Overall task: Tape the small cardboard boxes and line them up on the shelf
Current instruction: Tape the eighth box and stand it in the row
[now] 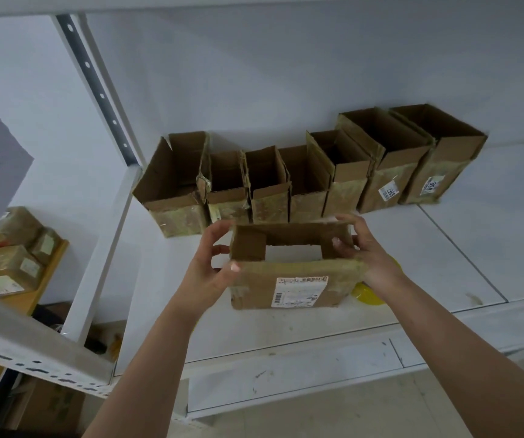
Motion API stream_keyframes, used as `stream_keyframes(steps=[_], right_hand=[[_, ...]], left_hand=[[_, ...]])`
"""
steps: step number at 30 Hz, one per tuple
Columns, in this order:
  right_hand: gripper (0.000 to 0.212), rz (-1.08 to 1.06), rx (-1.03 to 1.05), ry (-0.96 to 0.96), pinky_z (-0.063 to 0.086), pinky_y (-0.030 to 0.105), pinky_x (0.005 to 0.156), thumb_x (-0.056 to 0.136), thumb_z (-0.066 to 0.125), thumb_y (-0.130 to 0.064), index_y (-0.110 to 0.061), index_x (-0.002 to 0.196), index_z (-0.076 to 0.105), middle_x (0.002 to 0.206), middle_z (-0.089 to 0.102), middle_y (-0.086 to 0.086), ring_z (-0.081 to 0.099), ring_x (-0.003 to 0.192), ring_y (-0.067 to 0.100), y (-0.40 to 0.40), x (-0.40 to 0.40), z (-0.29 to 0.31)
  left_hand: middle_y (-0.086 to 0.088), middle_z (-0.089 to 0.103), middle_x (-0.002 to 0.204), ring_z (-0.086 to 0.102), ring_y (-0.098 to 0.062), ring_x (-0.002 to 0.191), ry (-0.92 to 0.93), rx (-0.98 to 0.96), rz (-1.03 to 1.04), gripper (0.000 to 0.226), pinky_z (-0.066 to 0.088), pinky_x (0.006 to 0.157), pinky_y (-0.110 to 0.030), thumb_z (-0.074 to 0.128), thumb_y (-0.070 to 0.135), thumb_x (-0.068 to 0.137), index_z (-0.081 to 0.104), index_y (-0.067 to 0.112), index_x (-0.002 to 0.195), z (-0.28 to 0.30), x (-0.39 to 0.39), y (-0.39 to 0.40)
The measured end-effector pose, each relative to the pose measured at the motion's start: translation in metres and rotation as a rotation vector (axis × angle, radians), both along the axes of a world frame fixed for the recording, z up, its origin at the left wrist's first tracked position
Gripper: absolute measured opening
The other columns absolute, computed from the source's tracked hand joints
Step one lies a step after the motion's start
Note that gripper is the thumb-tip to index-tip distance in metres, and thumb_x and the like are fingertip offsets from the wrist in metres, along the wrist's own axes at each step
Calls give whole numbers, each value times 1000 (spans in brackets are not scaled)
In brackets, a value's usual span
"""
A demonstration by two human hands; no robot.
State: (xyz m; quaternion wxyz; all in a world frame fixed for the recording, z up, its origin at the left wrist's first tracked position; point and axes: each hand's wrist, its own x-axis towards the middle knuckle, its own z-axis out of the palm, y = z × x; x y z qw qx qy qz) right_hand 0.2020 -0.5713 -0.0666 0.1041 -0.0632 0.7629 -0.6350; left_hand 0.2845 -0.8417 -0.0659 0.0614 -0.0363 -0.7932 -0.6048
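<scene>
Both hands, left (205, 273) and right (368, 257), curl their fingers (338, 243) round an open brown cardboard box (292, 279) above the white shelf (444, 254) front edge. Probably squaring it before joining the rear row of boxes (301, 172).

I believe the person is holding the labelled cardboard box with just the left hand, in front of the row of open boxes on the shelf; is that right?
Not quite: the head view shows both hands on the labelled cardboard box, the left hand gripping its left end and the right hand its right end. The rest holds: it is in front of the row of open boxes on the shelf.
</scene>
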Motion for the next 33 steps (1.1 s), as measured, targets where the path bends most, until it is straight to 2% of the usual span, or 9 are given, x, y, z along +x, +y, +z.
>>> stream_keyframes(steps=[3, 6, 11, 16, 20, 23, 26, 30, 33], right_hand=[[27, -31, 76, -33, 59, 49, 79, 86, 44, -65, -58, 110, 53, 113, 65, 10, 68, 95, 26, 2, 6, 1], [54, -29, -5, -140, 50, 64, 89, 77, 30, -83, -56, 115, 58, 120, 64, 11, 63, 106, 43, 7, 5, 0], [21, -16, 161, -78, 52, 27, 56, 96, 49, -51, -53, 116, 54, 94, 63, 5, 61, 67, 14, 9, -1, -1], [34, 37, 244, 8, 36, 16, 38, 99, 50, -38, -42, 132, 46, 49, 47, -14, 42, 37, 2, 6, -6, -7], [42, 89, 227, -19, 47, 15, 50, 95, 42, -57, -50, 136, 41, 86, 58, -16, 59, 60, -3, 5, -4, 0], [24, -72, 268, 33, 53, 29, 81, 97, 50, -46, -34, 115, 59, 111, 62, -12, 65, 93, 10, 28, -11, 1], [7, -50, 610, 42, 44, 35, 96, 89, 63, -25, -28, 95, 63, 106, 65, -4, 59, 107, 18, 57, -12, -7], [15, 302, 1272, 38, 27, 36, 95, 83, 57, -39, -29, 93, 59, 110, 60, -6, 47, 116, 17, 66, -1, -29], [9, 259, 1398, 145, 14, 43, 110, 88, 56, -41, -33, 85, 53, 116, 59, -10, 44, 124, 13, 70, 3, -34]], left_hand=[[3, 51, 134, 55, -29, 116, -104, 119, 134, 61, 57, 87, -45, 62, 69, 71, 49, 37, 121, -6, -6, 4], [8, 62, 108, 58, -21, 95, -88, 93, 237, 28, 55, 73, -36, 69, 52, 83, 57, 33, 99, -6, -14, 9], [2, 63, 102, 60, -25, 97, -185, 29, 329, 15, 54, 79, -44, 68, 39, 88, 59, 28, 89, -5, -21, 17], [7, 53, 124, 51, -21, 116, 39, -478, 455, 13, 42, 87, -33, 62, 34, 93, 59, 35, 106, 17, -26, 25], [5, 41, 151, 39, -17, 138, 87, -545, 64, 39, 35, 110, -36, 47, 33, 101, 46, 33, 140, 27, -32, 51], [2, 20, 162, 10, -16, 150, -58, -931, 16, 49, 9, 120, -33, 34, 39, 104, 27, 33, 152, 11, -35, 58], [2, 14, 163, 3, -15, 151, -69, -995, 68, 49, 1, 120, -32, 28, 42, 104, 24, 35, 153, 5, -35, 53], [2, 13, 163, 2, -15, 151, -94, -971, 61, 50, 2, 121, -34, 31, 41, 104, 24, 35, 153, 6, -36, 50], [3, 14, 163, 3, -13, 151, -77, -924, 43, 49, 3, 121, -33, 34, 39, 104, 27, 34, 152, 9, -34, 50]])
